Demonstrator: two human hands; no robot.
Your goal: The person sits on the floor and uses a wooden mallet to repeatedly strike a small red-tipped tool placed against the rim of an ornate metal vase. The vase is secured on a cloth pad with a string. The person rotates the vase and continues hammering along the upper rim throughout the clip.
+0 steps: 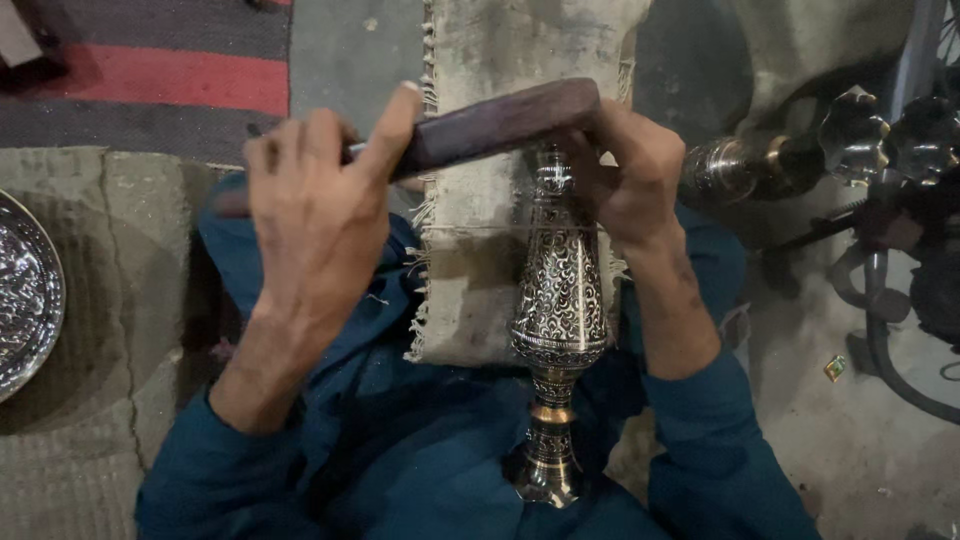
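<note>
An engraved brass vase (558,300) with dark and silver scroll pattern lies lengthwise over my lap, its foot toward me. My right hand (630,175) grips its narrow neck at the far end. My left hand (315,205) is closed around a thin metal tool and braces a dark wooden block (500,125) with the thumb. The block lies across the top of the vase's neck, and its far end meets my right hand.
A frayed burlap cloth (480,230) lies under the vase. An engraved metal plate (25,295) sits at the left edge. Ornate metal pieces and tubing (870,150) crowd the right. A red and dark striped rug (160,75) is at top left.
</note>
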